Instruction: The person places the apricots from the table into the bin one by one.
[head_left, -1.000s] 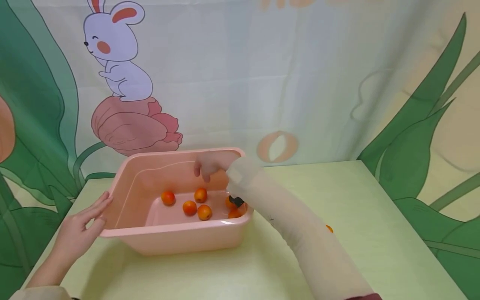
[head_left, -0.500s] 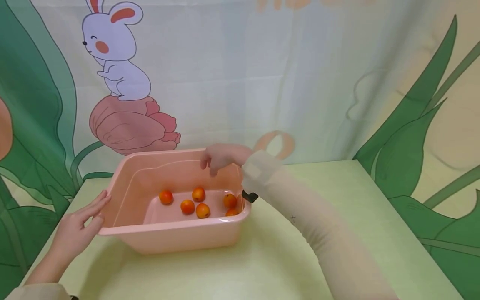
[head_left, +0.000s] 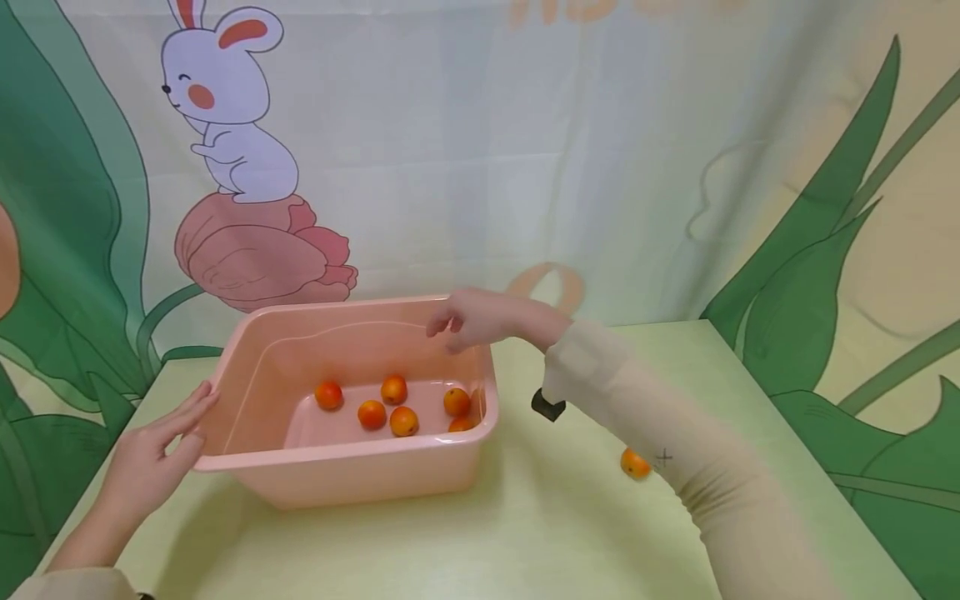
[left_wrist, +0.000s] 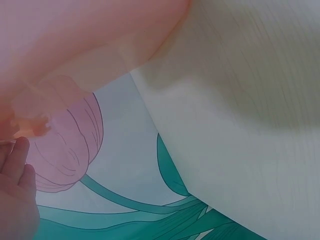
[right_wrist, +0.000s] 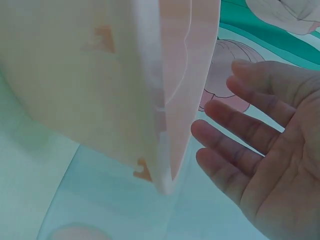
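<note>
A pink plastic basin (head_left: 360, 483) stands on the table, with several small round orange-red fruits (head_left: 403, 422) on its floor. At its left side my left hand (head_left: 150, 462) touches the rim with outstretched fingers. In the left wrist view, part of that hand (left_wrist: 17, 187) shows at the lower left, under the basin's side (left_wrist: 100, 35). My right hand (head_left: 487, 318) is over the basin's back right corner, fingers loosely bent and nothing in them. The right wrist view shows this hand (right_wrist: 280, 145) palm visible and fingers spread beside the basin rim (right_wrist: 167, 185).
Another orange fruit (head_left: 635, 463) lies on the pale green table (head_left: 570, 533) to the right of the basin, partly overlapped by my right sleeve (head_left: 675, 425). A printed curtain (head_left: 420, 150) with a rabbit and leaves hangs right behind the table.
My right hand has moved right and out from above the basin's middle toward its back right corner. The fruit on the table now shows more beside the sleeve. The left hand stays at the rim.
</note>
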